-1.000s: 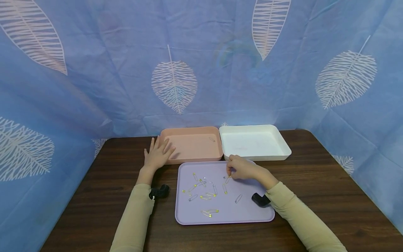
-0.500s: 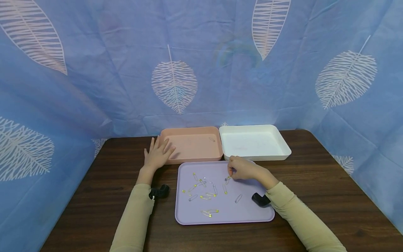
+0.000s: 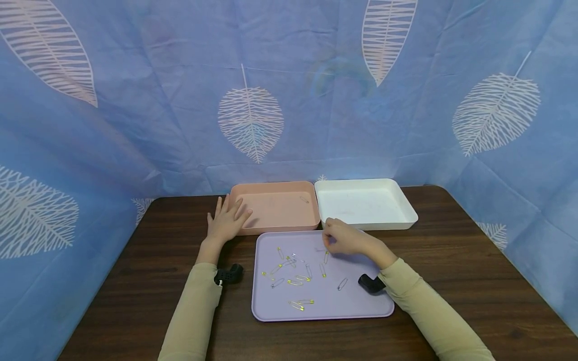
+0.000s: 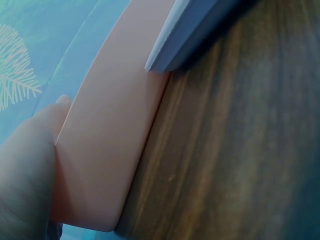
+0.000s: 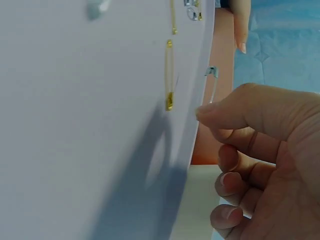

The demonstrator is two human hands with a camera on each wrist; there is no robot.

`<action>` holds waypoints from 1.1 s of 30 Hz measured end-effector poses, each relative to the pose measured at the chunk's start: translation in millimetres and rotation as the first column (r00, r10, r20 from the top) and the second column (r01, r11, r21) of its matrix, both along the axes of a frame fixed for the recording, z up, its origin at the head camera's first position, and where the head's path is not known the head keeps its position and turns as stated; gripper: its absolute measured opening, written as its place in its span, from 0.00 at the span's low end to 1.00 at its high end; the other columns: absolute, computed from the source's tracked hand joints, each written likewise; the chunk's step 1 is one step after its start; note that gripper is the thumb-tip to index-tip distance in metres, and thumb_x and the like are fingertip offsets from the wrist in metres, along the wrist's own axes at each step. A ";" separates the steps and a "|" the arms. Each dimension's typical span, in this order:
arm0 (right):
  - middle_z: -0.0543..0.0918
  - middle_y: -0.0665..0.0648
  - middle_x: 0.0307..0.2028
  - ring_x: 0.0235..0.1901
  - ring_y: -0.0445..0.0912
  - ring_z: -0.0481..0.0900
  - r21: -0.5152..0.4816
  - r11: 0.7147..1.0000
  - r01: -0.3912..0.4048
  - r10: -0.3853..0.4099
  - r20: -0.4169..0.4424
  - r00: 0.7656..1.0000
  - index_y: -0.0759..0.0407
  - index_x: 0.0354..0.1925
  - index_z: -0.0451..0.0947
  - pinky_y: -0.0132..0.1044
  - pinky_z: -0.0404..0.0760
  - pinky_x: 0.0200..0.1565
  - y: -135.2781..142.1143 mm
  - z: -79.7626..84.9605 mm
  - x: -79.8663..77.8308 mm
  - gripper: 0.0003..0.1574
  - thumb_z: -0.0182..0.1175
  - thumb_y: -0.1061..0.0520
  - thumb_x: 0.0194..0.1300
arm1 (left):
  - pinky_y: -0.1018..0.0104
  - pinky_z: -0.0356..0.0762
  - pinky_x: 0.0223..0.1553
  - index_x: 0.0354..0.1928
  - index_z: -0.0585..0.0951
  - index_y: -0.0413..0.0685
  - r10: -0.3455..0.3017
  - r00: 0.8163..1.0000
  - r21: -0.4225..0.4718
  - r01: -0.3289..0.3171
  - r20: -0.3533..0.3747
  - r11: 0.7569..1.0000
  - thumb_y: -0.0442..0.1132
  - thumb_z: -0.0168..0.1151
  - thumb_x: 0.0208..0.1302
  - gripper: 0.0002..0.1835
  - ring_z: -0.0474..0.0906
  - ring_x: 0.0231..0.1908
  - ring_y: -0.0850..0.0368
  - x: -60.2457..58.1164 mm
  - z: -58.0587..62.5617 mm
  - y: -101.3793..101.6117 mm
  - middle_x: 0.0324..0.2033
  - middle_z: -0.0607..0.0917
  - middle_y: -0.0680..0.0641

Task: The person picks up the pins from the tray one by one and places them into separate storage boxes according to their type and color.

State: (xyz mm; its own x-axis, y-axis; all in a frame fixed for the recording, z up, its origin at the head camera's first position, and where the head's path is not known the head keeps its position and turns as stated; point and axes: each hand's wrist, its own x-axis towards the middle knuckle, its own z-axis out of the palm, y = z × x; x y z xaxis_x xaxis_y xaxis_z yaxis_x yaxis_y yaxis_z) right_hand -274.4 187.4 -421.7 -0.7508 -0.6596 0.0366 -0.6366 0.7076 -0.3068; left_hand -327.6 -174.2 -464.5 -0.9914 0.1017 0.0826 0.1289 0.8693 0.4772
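The right hand (image 3: 345, 239) is over the back part of the lilac tray (image 3: 363, 305), thumb and forefinger closed in a pinch on one silver safety pin (image 5: 212, 72) – its clasp end points away from the fingertips, and the remaining fingers are curled in beside the palm. In the head view the pin is too faint to be placed with certainty; the right wrist view shows it plainly. Close to that hand, a gold safety pin (image 3: 326, 257) lies flat on the tray, clasp end nearest the fingers. A silver pin (image 3: 342, 284) lies apart, to the right of the main group; further gold and silver pins are scattered over the tray's left half, with two gold pins (image 3: 301, 304) close together near its front edge. The left hand (image 3: 224, 223) rests at the left end of the pink tray (image 3: 271, 210), fingers straight and spread apart, with no pin in its hold. One pin (image 3: 304, 199) lies inside the pink tray, toward its back right corner. The white tray (image 3: 366, 205) stands beside the pink one – both are behind the lilac tray on the dark wooden table (image 3: 474, 250).
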 end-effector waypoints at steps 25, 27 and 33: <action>0.65 0.50 0.31 0.30 0.43 0.61 -0.154 0.987 0.046 -0.083 -0.248 0.965 0.52 0.25 0.71 0.35 0.63 0.34 -57.0 14.9 -30.4 0.09 0.62 0.63 0.52 | 0.22 0.34 0.64 0.76 0.55 0.61 -0.002 1.000 -0.011 0.002 0.003 1.000 0.73 0.38 0.67 0.42 0.29 0.77 0.39 0.6 1.9 1.0 0.78 0.42 0.42; 0.67 0.51 0.32 0.30 0.43 0.62 -0.163 0.985 0.054 -0.096 -0.265 0.960 0.53 0.26 0.72 0.35 0.63 0.33 -62.5 14.6 -34.7 0.08 0.62 0.63 0.51 | 0.22 0.34 0.64 0.76 0.55 0.61 -0.002 1.000 -0.009 0.002 0.002 1.000 0.73 0.38 0.67 0.42 0.29 0.77 0.39 0.8 2.2 1.2 0.78 0.42 0.42; 0.69 0.52 0.32 0.32 0.45 0.63 -0.178 0.981 0.074 -0.125 -0.301 0.945 0.53 0.25 0.73 0.37 0.65 0.34 -77.9 14.1 -46.5 0.07 0.62 0.63 0.50 | 0.22 0.34 0.65 0.76 0.55 0.62 0.002 1.000 0.006 -0.002 0.000 1.000 0.72 0.39 0.67 0.40 0.30 0.77 0.39 2.0 2.1 1.7 0.78 0.42 0.42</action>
